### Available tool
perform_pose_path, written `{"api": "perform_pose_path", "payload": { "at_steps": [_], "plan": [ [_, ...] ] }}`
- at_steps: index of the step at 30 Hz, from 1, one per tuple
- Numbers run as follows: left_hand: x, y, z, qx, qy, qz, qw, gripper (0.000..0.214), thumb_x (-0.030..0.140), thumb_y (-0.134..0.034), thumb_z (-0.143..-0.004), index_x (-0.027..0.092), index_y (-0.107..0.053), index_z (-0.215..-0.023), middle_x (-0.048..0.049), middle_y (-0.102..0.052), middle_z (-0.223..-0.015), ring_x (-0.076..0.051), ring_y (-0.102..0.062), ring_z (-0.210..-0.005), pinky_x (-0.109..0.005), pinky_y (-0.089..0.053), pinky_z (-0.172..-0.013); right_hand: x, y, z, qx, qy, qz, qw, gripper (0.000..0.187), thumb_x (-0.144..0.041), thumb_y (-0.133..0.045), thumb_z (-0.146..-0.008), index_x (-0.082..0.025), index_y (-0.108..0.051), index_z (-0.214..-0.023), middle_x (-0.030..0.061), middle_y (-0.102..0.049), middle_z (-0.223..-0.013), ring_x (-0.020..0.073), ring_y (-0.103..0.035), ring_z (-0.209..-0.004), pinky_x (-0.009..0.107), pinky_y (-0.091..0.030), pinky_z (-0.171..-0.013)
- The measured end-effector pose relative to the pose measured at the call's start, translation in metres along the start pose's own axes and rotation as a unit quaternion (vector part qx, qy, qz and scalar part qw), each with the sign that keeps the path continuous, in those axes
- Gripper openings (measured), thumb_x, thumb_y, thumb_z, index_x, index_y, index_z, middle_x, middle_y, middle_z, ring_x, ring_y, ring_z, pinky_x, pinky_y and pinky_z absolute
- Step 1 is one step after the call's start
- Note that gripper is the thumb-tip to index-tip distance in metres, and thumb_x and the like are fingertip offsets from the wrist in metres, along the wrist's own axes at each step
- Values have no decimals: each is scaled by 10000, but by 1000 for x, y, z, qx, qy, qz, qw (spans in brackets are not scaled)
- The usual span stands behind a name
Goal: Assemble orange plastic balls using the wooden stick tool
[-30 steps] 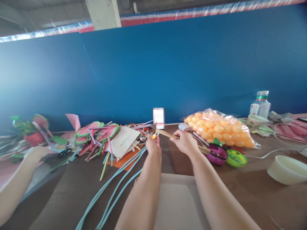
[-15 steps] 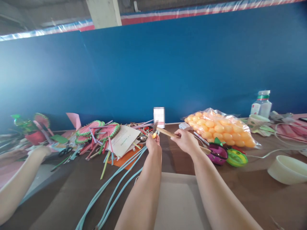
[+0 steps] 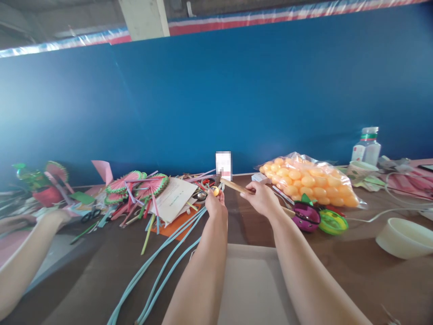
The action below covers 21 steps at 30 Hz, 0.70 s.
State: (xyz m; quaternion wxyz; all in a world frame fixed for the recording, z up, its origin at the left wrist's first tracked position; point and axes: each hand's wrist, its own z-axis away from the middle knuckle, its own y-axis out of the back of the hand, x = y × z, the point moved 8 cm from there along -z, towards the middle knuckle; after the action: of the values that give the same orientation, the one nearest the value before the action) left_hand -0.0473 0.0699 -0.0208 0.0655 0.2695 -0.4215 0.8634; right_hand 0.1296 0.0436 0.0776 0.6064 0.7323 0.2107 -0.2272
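In the head view, my right hand (image 3: pixel 262 196) is closed round the wooden handle of a hammer (image 3: pixel 235 185). The hammer's dark head is at the left end of the handle, just above my left hand. My left hand (image 3: pixel 215 204) has its fingers closed on a small round orange-yellow thing (image 3: pixel 215 191), too small to identify. A shiny metal round piece (image 3: pixel 202 195) lies just left of that hand. Under my forearms is a pale grey tray (image 3: pixel 253 284), and several light-blue tubes (image 3: pixel 162 255) run beside my left forearm.
Left lie pink-green paper fans (image 3: pixel 152 186), papers (image 3: pixel 174 198) and black scissors (image 3: pixel 91 214). A co-worker's arm (image 3: pixel 37 243) reaches in there. Right are a bag of orange balls (image 3: pixel 307 180), purple (image 3: pixel 306 216) and green (image 3: pixel 333 222) items, a bowl (image 3: pixel 402 239) and a bottle (image 3: pixel 367 146).
The orange-yellow thing shows slightly more and higher between my left fingers. Both hands stay nearly in place, and the view has shifted a little.
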Motion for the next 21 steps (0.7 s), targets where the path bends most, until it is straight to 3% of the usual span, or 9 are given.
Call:
{"api": "perform_pose_path", "payload": {
  "at_steps": [21],
  "plan": [
    [0, 0, -2, -4, -3, 12, 1000, 143, 265, -487, -952, 174, -535, -852, -49, -598, -860, -73, -613, -659, -165, -540, -633, 5, -4, -3, -5, -5, -9, 1000, 157, -374, -653, -779, -250, -657, -876, 4, -708, -882, 187, -625, -815, 275, -359, -639]
  ]
}}
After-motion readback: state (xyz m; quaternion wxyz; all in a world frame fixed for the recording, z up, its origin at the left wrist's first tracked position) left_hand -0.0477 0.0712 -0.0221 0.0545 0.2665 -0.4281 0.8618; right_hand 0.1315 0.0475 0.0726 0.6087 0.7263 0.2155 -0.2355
